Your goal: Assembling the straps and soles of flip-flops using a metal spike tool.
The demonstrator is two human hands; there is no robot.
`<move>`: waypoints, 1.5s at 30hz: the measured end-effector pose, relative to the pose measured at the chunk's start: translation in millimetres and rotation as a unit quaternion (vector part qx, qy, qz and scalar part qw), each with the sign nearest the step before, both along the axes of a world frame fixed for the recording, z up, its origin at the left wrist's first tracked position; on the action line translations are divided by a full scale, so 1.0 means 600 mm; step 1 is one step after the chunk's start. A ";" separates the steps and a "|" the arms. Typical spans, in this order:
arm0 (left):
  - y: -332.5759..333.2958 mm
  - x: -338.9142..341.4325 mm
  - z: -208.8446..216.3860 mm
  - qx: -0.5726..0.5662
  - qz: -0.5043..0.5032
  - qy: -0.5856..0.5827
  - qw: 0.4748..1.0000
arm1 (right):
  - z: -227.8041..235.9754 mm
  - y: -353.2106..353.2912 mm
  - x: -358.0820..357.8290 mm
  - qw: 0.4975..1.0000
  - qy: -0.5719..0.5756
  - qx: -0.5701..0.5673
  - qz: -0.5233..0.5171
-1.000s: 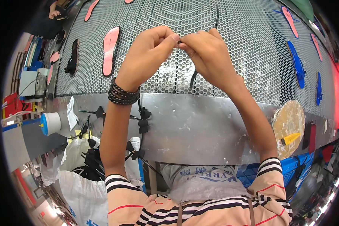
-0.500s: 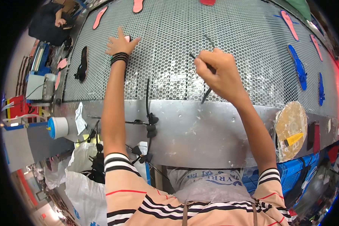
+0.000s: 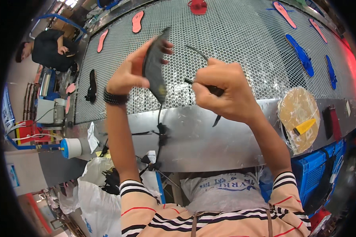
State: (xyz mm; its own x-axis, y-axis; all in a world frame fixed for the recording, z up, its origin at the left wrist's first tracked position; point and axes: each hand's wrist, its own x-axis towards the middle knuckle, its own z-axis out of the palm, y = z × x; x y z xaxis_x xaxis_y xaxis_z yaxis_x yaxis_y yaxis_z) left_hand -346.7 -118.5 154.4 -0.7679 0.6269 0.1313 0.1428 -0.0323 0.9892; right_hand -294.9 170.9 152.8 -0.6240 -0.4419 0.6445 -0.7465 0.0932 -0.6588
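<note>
My left hand (image 3: 124, 77) grips a black shoe sole (image 3: 153, 67), thumb on the near face and fingers behind its far edge. The sole stands tilted above the perforated metal surface. Closed in a pinch, my right hand (image 3: 230, 93) holds a black strap piece (image 3: 216, 91), its thin ends sticking out above and below the fist. The two hands are apart, with the sole to the left of the strap. On the metal ledge below lie more black straps (image 3: 161, 134) with knotted or bow-like parts.
Pink-topped soles (image 3: 137, 21), blue sandals (image 3: 300, 55), a black sandal (image 3: 91, 87) and a red piece (image 3: 197, 6) lie on the perforated surface (image 3: 245, 43). A round tan board (image 3: 300, 106) carries a yellow-handled tool (image 3: 305, 126). A white tub (image 3: 72, 148) stands left. Another person (image 3: 49, 49) sits far left.
My left hand, spread over a pink-topped sole before, has lifted a sole and drawn it nearer. My right hand, still holding the strap, has shifted slightly nearer. The view has tilted.
</note>
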 end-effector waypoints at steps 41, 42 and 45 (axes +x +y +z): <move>0.241 0.209 0.050 0.016 0.010 -0.051 0.999 | 0.029 0.144 0.118 0.968 0.183 -0.022 -0.172; 0.243 0.211 0.051 0.024 0.015 -0.043 0.999 | 0.030 0.146 0.120 0.970 0.174 -0.009 -0.167; 0.232 0.215 0.062 -0.019 0.021 -0.043 0.999 | 0.021 0.147 0.116 0.976 0.166 -0.005 -0.140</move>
State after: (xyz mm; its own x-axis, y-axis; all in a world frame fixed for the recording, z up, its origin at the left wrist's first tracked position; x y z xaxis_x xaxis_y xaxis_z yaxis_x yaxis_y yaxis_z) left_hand -217.8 20.9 191.8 -0.8011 0.5972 0.0400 0.0576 0.0104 0.9983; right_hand -225.5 259.3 165.7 -0.4754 -0.2765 0.8352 -0.8653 0.3186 -0.3870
